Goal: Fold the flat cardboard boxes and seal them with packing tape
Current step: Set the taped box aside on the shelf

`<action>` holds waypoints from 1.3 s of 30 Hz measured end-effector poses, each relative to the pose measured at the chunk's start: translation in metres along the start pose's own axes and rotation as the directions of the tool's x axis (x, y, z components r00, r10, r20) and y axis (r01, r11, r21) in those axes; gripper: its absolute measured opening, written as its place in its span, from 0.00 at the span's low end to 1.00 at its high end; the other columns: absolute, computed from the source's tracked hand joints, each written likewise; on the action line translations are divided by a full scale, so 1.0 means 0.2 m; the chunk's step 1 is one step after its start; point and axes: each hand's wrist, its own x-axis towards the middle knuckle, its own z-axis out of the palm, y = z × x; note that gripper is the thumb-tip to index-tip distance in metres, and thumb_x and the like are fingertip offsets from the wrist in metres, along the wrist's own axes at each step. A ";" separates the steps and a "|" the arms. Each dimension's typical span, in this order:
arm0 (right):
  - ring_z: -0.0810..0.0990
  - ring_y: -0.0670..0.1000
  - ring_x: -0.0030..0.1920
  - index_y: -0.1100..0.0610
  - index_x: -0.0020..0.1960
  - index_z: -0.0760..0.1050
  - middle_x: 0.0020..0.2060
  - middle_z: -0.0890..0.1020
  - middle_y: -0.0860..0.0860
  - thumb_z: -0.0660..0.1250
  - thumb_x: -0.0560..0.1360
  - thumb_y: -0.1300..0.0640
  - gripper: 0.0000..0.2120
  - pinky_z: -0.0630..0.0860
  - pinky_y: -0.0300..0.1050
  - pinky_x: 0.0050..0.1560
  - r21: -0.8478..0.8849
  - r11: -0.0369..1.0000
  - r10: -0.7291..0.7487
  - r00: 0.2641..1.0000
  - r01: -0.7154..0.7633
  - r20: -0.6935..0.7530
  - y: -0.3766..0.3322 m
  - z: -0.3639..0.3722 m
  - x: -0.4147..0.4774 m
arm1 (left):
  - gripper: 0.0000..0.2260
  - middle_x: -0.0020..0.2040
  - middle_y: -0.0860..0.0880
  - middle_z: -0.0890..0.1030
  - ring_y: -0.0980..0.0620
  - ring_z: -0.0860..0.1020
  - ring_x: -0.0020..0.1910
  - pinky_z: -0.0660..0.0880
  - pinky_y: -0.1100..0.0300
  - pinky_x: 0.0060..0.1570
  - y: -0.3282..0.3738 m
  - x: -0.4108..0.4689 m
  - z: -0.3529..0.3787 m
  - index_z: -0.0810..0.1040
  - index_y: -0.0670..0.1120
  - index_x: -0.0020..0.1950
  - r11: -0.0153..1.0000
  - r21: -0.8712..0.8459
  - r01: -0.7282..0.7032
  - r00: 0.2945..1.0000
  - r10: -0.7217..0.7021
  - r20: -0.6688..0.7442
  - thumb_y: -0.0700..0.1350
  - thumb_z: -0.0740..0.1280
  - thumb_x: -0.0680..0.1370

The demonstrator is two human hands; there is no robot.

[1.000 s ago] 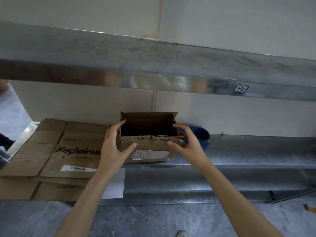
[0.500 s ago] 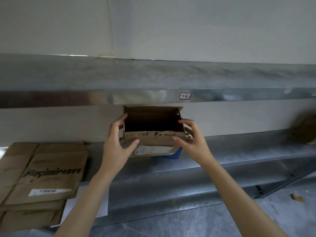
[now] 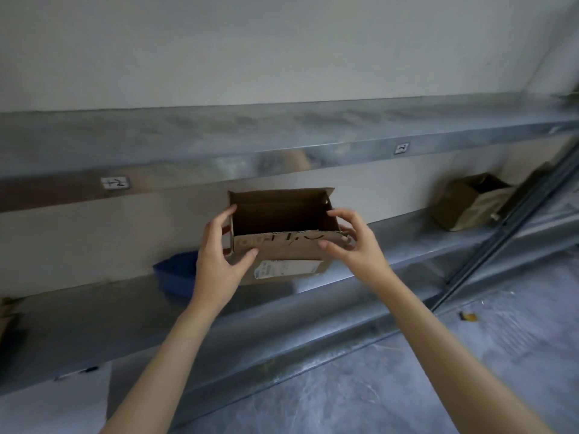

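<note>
I hold a small brown cardboard box [image 3: 282, 249] in the air in front of the lower metal shelf [image 3: 407, 245]. Its top is open and a white label sits on its front face. My left hand [image 3: 219, 258] grips the box's left end, thumb on the front and fingers round the side. At the right end my right hand [image 3: 351, 245] grips it the same way. A blurred blue object [image 3: 175, 274] lies on the shelf behind my left hand. The edge of the flat cardboard pile [image 3: 6, 311] shows at far left.
Another erected cardboard box [image 3: 470, 202] stands on the shelf at the right. An upper metal shelf [image 3: 282, 136] runs across above the box. A slanted shelf post [image 3: 507, 227] rises at the right. Grey floor [image 3: 407, 386] lies below, with a small scrap [image 3: 467, 316] on it.
Both hands have carried the box to the right along the shelf. The flat cardboard pile has slid almost out of view at the left, and another box has come into view at the right.
</note>
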 end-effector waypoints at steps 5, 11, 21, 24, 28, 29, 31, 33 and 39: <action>0.70 0.50 0.69 0.46 0.65 0.71 0.67 0.73 0.40 0.74 0.74 0.58 0.23 0.71 0.44 0.65 -0.023 0.999 0.031 0.998 -0.032 -0.050 0.14 -0.30 0.02 | 0.35 0.73 0.56 0.67 0.72 0.63 0.69 0.60 0.77 0.65 0.07 0.09 0.33 0.62 0.56 0.75 0.999 -0.025 0.020 0.999 -0.019 0.047 0.40 0.75 0.73; 0.71 0.47 0.69 0.47 0.65 0.72 0.65 0.74 0.38 0.74 0.74 0.58 0.23 0.70 0.34 0.64 -0.065 0.997 0.025 0.996 -0.030 -0.081 0.31 -0.60 0.17 | 0.35 0.73 0.54 0.69 0.61 0.68 0.70 0.70 0.62 0.66 0.06 0.29 0.68 0.65 0.54 0.75 0.999 -0.040 0.027 0.997 -0.023 0.080 0.40 0.76 0.73; 0.74 0.41 0.65 0.43 0.62 0.72 0.62 0.75 0.40 0.75 0.72 0.59 0.24 0.71 0.37 0.65 -0.156 0.987 0.026 0.993 -0.044 -0.117 0.57 -1.04 0.45 | 0.33 0.71 0.57 0.70 0.74 0.67 0.63 0.68 0.76 0.59 0.04 0.57 1.19 0.66 0.60 0.71 0.991 -0.072 0.111 0.982 -0.098 0.164 0.41 0.77 0.72; 0.74 0.36 0.62 0.46 0.63 0.72 0.61 0.75 0.40 0.76 0.72 0.61 0.24 0.71 0.29 0.58 -0.149 0.988 0.031 0.991 -0.051 -0.133 0.63 -1.14 0.49 | 0.31 0.68 0.58 0.72 0.71 0.70 0.62 0.75 0.56 0.62 0.05 0.62 1.32 0.67 0.59 0.69 0.983 -0.077 0.165 0.976 -0.151 0.158 0.42 0.77 0.72; 0.75 0.36 0.61 0.51 0.64 0.73 0.61 0.76 0.41 0.76 0.71 0.62 0.24 0.71 0.29 0.58 -0.155 0.986 0.047 0.993 -0.064 -0.108 0.72 -1.30 0.57 | 0.30 0.68 0.54 0.73 0.57 0.73 0.67 0.76 0.42 0.63 0.05 0.67 1.50 0.68 0.54 0.70 0.975 -0.085 0.207 0.971 -0.193 0.144 0.43 0.77 0.72; 0.75 0.36 0.61 0.52 0.64 0.73 0.61 0.76 0.41 0.76 0.71 0.62 0.25 0.71 0.30 0.59 -0.155 0.985 0.055 0.994 -0.070 -0.096 0.75 -1.34 0.59 | 0.30 0.68 0.54 0.74 0.55 0.73 0.66 0.76 0.42 0.63 0.05 0.68 1.55 0.69 0.54 0.69 0.974 -0.084 0.211 0.971 -0.199 0.134 0.43 0.77 0.72; 0.75 0.36 0.62 0.52 0.64 0.72 0.62 0.76 0.42 0.76 0.71 0.62 0.25 0.72 0.32 0.61 -0.157 0.985 0.062 0.995 -0.073 -0.075 0.80 -1.43 0.62 | 0.29 0.67 0.53 0.74 0.55 0.74 0.65 0.76 0.42 0.61 0.08 0.70 1.64 0.69 0.54 0.68 0.971 -0.092 0.221 0.971 -0.211 0.109 0.42 0.77 0.72; 0.73 0.33 0.61 0.53 0.64 0.72 0.62 0.76 0.42 0.76 0.72 0.62 0.24 0.71 0.31 0.61 -0.151 0.985 0.071 0.996 -0.078 -0.050 0.85 -1.52 0.66 | 0.30 0.67 0.54 0.74 0.57 0.73 0.64 0.77 0.46 0.61 0.11 0.71 1.75 0.69 0.51 0.71 0.970 -0.098 0.224 0.973 -0.217 0.079 0.41 0.77 0.72; 0.72 0.40 0.65 0.47 0.63 0.71 0.63 0.75 0.41 0.76 0.72 0.58 0.24 0.70 0.35 0.64 -0.144 0.983 0.115 0.993 -0.112 0.016 1.01 -1.78 0.72 | 0.31 0.69 0.56 0.72 0.71 0.71 0.61 0.74 0.74 0.52 0.22 0.70 2.05 0.69 0.57 0.69 0.960 -0.149 0.239 0.971 -0.239 0.016 0.36 0.76 0.73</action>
